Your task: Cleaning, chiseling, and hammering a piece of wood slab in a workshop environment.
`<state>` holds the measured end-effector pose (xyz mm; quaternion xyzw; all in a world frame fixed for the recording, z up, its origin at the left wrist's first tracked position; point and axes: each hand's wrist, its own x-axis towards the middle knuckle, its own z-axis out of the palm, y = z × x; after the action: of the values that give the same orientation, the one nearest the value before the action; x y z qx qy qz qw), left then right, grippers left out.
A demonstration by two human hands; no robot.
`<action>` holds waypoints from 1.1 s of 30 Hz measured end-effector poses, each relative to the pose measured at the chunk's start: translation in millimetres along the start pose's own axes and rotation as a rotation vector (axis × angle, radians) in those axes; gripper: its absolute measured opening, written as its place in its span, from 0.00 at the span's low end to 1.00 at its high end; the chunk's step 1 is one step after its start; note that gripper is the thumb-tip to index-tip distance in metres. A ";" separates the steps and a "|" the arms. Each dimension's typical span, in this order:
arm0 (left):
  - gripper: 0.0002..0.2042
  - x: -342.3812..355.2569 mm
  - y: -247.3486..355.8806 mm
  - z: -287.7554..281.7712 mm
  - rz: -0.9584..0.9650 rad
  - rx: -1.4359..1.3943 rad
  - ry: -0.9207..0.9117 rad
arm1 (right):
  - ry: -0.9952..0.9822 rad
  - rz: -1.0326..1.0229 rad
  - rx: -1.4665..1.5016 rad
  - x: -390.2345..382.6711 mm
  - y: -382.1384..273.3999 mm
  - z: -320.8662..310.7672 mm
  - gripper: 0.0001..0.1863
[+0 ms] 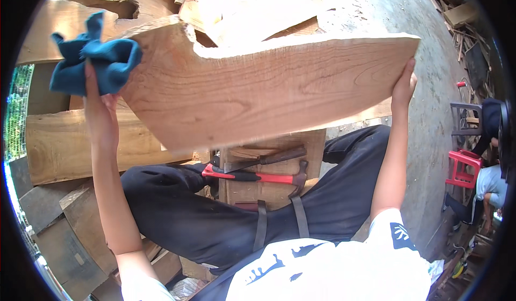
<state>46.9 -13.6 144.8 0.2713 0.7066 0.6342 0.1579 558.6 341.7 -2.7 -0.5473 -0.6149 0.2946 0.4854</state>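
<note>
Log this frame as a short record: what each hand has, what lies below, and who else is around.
left hand: grips a blue cloth against the slab's left end
right hand: holds the slab's right end
slab: wide wooden board, raised in front of the person
stool: wooden, between the knees
on stool: hammer with red handle; chisel
background: another person sits at right by a red stool

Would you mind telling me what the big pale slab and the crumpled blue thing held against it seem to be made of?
The big pale slab looks like raw, unfinished wood: curved grain lines, a matte face, one rough irregular edge. The crumpled blue thing under the left hand appears to be soft woven cloth, judging by its limp folds. The right hand steadies the slab's far edge.
</note>
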 end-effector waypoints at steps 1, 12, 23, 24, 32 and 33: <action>0.26 -4.1 -2.6 5.4 -0.042 0.040 0.005 | -0.018 -0.010 -0.047 -4.7 -5.1 -0.7 0.46; 0.40 26.2 -45.7 29.1 -0.392 0.202 -0.137 | -0.041 0.034 -0.572 -15.5 -3.5 -5.1 0.35; 0.32 -7.2 -52.2 37.3 0.443 0.409 -0.071 | -0.088 -0.446 -0.512 -54.2 -22.4 13.6 0.21; 0.33 -8.8 -49.0 34.8 0.404 0.404 -0.080 | -0.119 -0.422 -0.505 -57.0 -23.5 14.0 0.20; 0.30 -42.5 -45.9 5.9 0.270 0.310 0.027 | -0.263 -0.136 -0.127 -75.7 -29.5 12.1 0.16; 0.30 -44.3 -51.1 -2.6 0.215 0.305 0.077 | -0.298 -0.146 -0.184 -76.4 -26.7 8.3 0.16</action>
<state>71.6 -44.1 89.6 0.3417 0.7669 0.5429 0.0192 535.3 263.7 -2.8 -0.4937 -0.7422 0.2789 0.3571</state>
